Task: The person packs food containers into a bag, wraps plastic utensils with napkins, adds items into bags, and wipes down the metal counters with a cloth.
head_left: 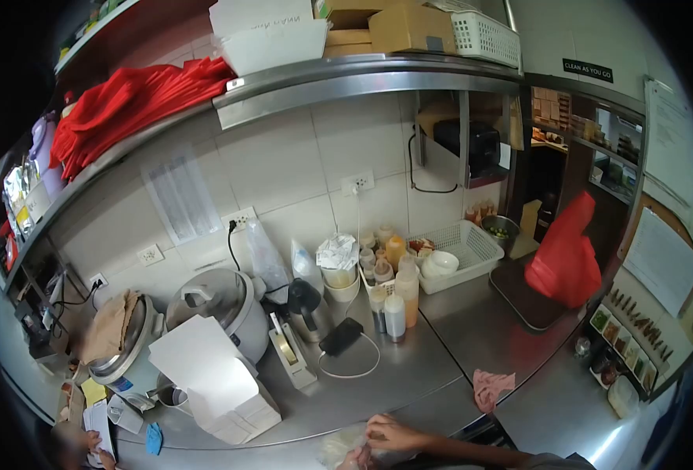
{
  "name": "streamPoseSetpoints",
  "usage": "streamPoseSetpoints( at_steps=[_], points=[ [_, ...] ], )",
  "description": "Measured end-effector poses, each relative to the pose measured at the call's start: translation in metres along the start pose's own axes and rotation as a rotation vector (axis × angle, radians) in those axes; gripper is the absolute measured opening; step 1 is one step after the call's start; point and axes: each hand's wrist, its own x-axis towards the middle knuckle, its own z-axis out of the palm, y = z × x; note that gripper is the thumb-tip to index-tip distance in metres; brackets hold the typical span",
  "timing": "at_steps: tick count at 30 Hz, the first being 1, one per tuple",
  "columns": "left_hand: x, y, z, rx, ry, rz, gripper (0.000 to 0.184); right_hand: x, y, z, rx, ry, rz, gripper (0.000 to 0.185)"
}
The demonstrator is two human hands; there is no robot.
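Observation:
At the bottom edge of the head view, a translucent plastic bag [337, 446] lies at the counter's front edge, its contents unclear. My right hand [393, 433] reaches in from the right, fingers bent and pinched at the top of the bag. Just below it, my left hand [354, 459] is closed on the bag too, partly cut off by the frame. Left of the bag stands an open white cardboard box [229, 411] with its lid raised. A pink cloth [493, 389] hangs over the counter edge to the right.
A phone [341, 337] on a white cable lies beside a tape dispenser [290, 356]. Behind are a rice cooker [237, 313], squeeze bottles [394, 317] and a white basket [472, 254]. A red bag [566, 254] rests on a tray [519, 301]. Another person's hands [96, 446] hold paper at lower left.

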Motion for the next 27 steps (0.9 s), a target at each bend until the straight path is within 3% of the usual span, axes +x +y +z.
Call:
streamPoseSetpoints(
  at_steps=[2, 5, 6, 9, 12, 14, 17, 19, 20, 22, 23, 25, 27],
  points=[
    [0.011, 0.047, 0.027, 0.057, -0.023, 0.011, 0.045, -0.025, -0.016, -0.032, 0.486, 0.200, 0.065, 0.040],
    [0.020, 0.128, 0.074, 0.185, -0.115, 0.088, 0.048, -0.047, 0.094, -0.070, 0.270, -0.121, -0.017, 0.065],
    [0.020, 0.157, 0.090, 0.240, -0.143, 0.124, 0.050, -0.052, 0.101, -0.077, 0.403, -0.171, 0.067, 0.064],
    [0.013, 0.247, 0.125, 0.385, -0.181, 0.243, 0.053, -0.043, 0.051, -0.123, 0.487, 0.008, 0.074, 0.064],
    [-0.007, 0.310, 0.125, 0.338, -0.086, 0.390, 0.055, -0.028, -0.058, -0.245, 0.370, 0.516, -0.308, 0.066],
    [-0.017, 0.334, 0.111, 0.230, -0.013, 0.500, 0.052, -0.038, -0.148, -0.340, 0.261, 0.930, -0.715, 0.068],
    [-0.005, 0.300, 0.065, 0.344, -0.114, 0.334, 0.046, -0.071, -0.272, -0.471, 0.143, 1.432, -1.372, 0.072],
    [0.014, 0.260, 0.055, 0.177, -0.135, 0.180, 0.047, -0.084, -0.337, -0.566, -0.150, 1.652, -1.695, 0.085],
    [0.025, 0.235, 0.049, 0.090, -0.144, 0.108, 0.047, -0.083, -0.370, -0.596, -0.382, 2.152, -1.510, 0.076],
    [0.054, 0.156, 0.047, 0.181, 0.009, -0.049, 0.046, -0.090, -0.412, -0.687, -0.682, 2.063, -1.578, 0.076],
    [0.065, 0.122, 0.054, 0.207, 0.075, -0.109, 0.044, -0.081, -0.428, -0.699, -0.689, 2.030, -1.604, 0.061],
    [0.080, 0.088, 0.072, 0.188, 0.123, -0.156, 0.042, -0.078, -0.426, -0.739, -1.435, 2.192, -0.891, 0.074],
    [0.086, 0.071, 0.090, 0.159, 0.117, -0.166, 0.039, -0.077, -0.405, -0.754, -1.499, 2.097, -0.775, 0.075]
  ],
)
